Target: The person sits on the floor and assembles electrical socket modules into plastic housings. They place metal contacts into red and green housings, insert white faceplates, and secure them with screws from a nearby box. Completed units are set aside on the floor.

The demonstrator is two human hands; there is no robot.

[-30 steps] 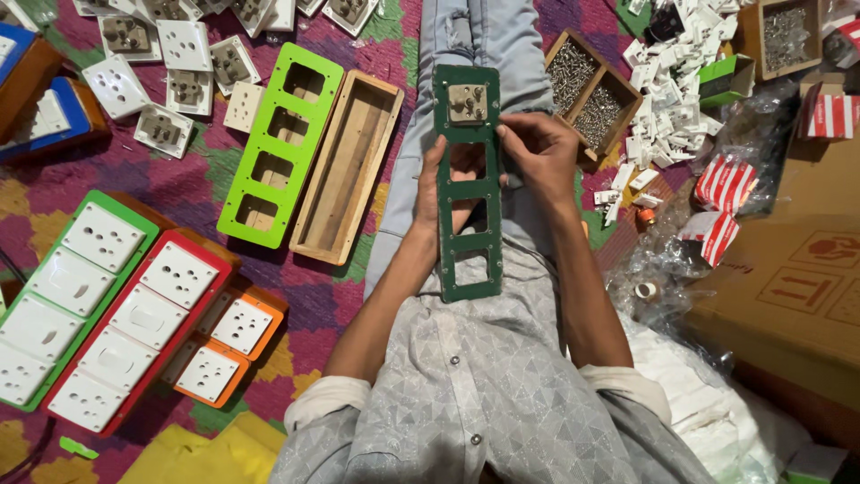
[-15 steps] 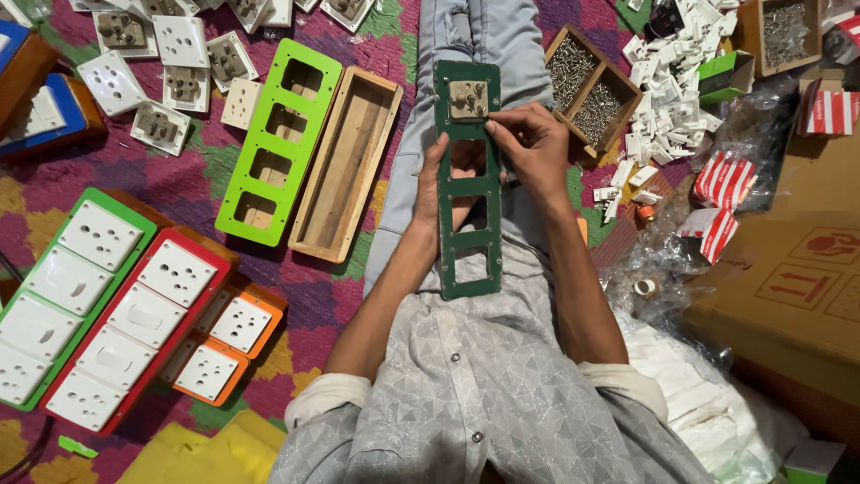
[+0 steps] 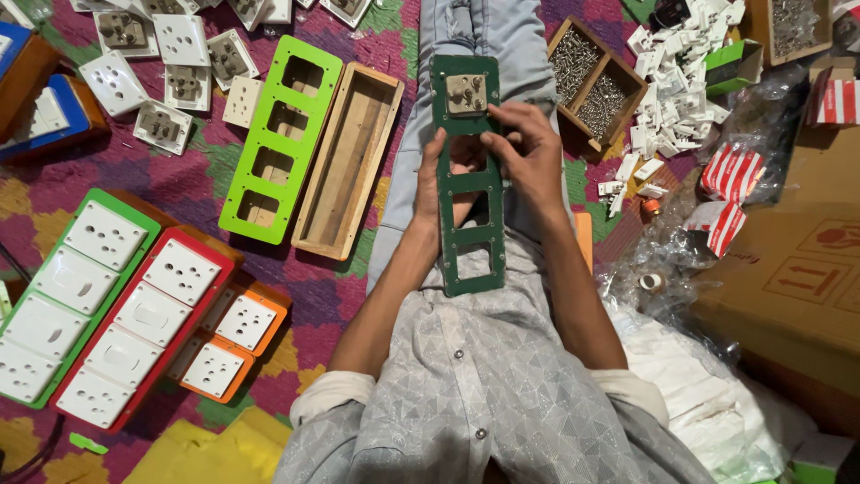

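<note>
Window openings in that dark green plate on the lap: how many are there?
4 in the dark green plate: the top one holds a socket module, the next lies partly behind the fingers, two lower ones are empty.

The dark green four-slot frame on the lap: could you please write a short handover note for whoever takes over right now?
Left hand: under the dark green frame, holding it from behind.
Right hand: fingertips on the frame's edge beside the second opening.
Done: one socket module sits in the top opening.
Left: three openings unfilled.
Nearby: loose socket modules upper left, wooden tray of screws upper right, light green frame and wooden box on the left.
</note>
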